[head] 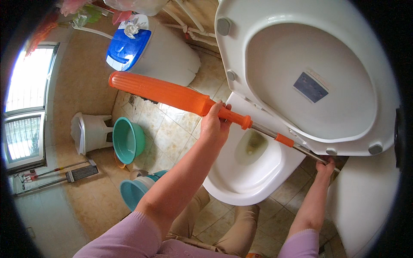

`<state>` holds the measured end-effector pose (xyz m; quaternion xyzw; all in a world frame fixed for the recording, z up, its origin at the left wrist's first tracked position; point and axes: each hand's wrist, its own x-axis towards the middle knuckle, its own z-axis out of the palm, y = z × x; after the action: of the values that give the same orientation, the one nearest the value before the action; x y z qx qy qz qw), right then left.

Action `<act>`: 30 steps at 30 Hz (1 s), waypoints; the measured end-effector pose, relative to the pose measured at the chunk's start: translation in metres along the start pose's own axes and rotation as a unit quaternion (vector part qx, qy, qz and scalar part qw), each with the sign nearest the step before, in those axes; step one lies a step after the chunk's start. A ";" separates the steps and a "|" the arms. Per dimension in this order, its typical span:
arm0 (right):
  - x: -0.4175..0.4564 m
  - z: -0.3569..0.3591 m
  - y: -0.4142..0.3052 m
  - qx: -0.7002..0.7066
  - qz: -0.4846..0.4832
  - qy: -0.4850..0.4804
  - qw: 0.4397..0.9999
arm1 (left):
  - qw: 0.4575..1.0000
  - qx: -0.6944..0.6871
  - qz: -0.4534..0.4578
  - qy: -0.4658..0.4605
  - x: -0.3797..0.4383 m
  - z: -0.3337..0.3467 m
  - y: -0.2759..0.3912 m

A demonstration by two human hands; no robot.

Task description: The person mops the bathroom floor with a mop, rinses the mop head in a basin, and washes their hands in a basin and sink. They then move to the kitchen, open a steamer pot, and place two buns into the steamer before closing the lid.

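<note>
A long tool with a ribbed orange plastic body point(158, 90) and a metal rod point(264, 129) lies slantwise over the toilet bowl point(258, 183). It looks like a pump-type toilet plunger. My left hand point(215, 124) grips its narrow orange neck, just below the wide part. Farther down, my right hand point(326, 166) holds the metal rod near its end, beside the raised seat. Murky, brownish water point(255, 145) stands in the bowl. The toilet seat point(237, 54) and lid point(274, 64) are up, and a sticker point(310, 87) with writing is on the lid.
A white bin with a blue lid point(134, 48) stands beyond the tool. To the left are a white plastic stool point(93, 132), a green basin point(127, 140) and a blue bucket point(130, 193). A squeegee-like mop point(82, 173) leans by the window point(24, 129). Pipes point(190, 30) run along the wall.
</note>
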<state>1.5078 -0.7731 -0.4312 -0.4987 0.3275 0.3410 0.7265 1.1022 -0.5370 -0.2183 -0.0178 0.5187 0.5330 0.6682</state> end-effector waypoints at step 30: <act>-0.088 0.014 0.031 -0.061 -0.009 0.018 0.998 | 0.983 0.144 -0.101 -0.055 -0.003 -0.020 0.003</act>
<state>1.4359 -0.7664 -0.3708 -0.5509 0.3152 0.3448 0.6915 1.0865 -0.5494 -0.2239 0.0556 0.5478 0.3833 0.7416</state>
